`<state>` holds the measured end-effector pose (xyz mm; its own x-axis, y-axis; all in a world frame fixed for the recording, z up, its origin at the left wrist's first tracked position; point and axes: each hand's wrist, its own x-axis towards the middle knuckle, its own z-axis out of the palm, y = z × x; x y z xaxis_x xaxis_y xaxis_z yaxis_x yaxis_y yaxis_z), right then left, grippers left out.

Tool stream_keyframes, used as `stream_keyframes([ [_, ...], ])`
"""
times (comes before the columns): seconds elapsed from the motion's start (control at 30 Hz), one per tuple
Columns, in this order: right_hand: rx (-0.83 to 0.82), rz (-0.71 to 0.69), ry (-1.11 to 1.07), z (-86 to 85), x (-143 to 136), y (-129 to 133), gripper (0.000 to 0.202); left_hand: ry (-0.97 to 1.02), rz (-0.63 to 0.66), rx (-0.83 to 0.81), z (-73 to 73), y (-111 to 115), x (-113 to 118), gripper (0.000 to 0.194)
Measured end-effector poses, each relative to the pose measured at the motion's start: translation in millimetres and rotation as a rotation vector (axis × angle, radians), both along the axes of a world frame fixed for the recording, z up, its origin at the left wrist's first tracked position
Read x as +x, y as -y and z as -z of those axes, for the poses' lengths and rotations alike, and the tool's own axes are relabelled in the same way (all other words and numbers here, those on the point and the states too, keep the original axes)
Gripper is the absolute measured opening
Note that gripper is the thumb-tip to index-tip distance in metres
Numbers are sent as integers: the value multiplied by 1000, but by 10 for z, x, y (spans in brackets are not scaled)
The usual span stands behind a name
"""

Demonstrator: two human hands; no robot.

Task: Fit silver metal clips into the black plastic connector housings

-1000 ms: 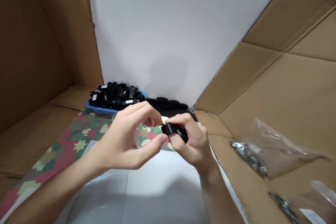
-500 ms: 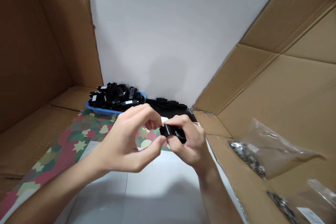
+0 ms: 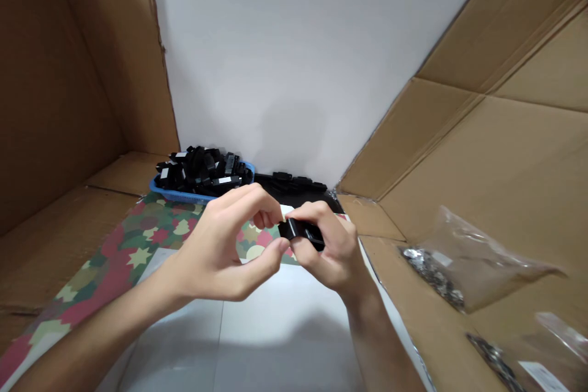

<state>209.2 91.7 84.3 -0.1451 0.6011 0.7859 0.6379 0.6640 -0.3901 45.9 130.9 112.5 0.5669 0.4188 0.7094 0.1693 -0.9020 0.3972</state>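
A small glossy black plastic part is held up in front of me, above the white surface. My right hand grips its right end between thumb and bent fingers, which cover much of it. At the left end, the thumb and curled index finger of my left hand close on the part in a pinch, leaving a gap within the curve of the hand. The exact kind of part cannot be made out.
Behind my hands, a blue basket is heaped with black plastic pieces. More black pieces lie along the wall. Clear plastic bags of small metal parts rest at right. Cardboard walls flank the patterned sheet.
Both hands keep their grip on the black plastic part with almost no movement. The whole view has shifted very slightly.
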Motion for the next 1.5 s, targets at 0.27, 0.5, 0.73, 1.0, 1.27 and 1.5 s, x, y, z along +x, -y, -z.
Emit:
stream_keyframes([
  [0.27, 1, 6, 10, -5, 6, 0, 14, 1, -2, 9, 9, -7, -3, 8],
  [0.5, -4, 5, 17, -9, 8, 4, 15, 18, 19, 8, 17, -11, 7, 9],
  [0.73, -39, 18, 23, -21, 34, 0, 12, -30, 20, 21, -6, -78, -33, 8],
  [1.0, -139, 69, -129, -80, 231, 103, 4, -362, -51, -57, 182, 253, -243, 27],
  [1.27, -183, 74, -324, -206, 318, 267, 7, -908, 58, -445, 1200, 1283, -536, 57],
  [1.5, -393, -10, -324, -80, 325, 114, 17, -779, -72, -568, 1409, 1480, -709, 40],
])
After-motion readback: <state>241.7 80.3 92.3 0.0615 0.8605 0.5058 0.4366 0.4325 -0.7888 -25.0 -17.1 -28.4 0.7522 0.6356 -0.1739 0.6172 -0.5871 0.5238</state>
